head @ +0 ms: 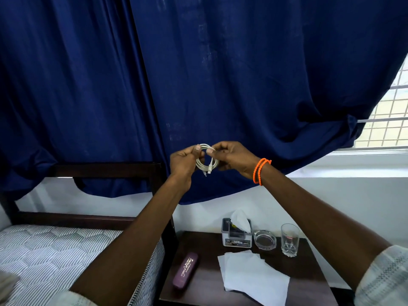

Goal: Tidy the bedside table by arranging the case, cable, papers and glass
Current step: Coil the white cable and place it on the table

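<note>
Both hands are raised in front of the blue curtain, well above the table. My left hand (184,161) and my right hand (231,157) pinch a white cable (206,161) wound into a small coil, with its plug ends hanging below. On the dark bedside table (304,268) a purple glasses case (186,269) lies at the left. White papers (251,276) lie loosely overlapped in the middle. An empty clear glass (289,240) stands upright at the back right.
A tissue box (236,234) and a glass ashtray (265,239) stand at the table's back. A bed with a striped mattress (55,257) and dark wooden frame sits to the left. The blue curtain (220,74) hangs behind; a window (388,120) is at the right.
</note>
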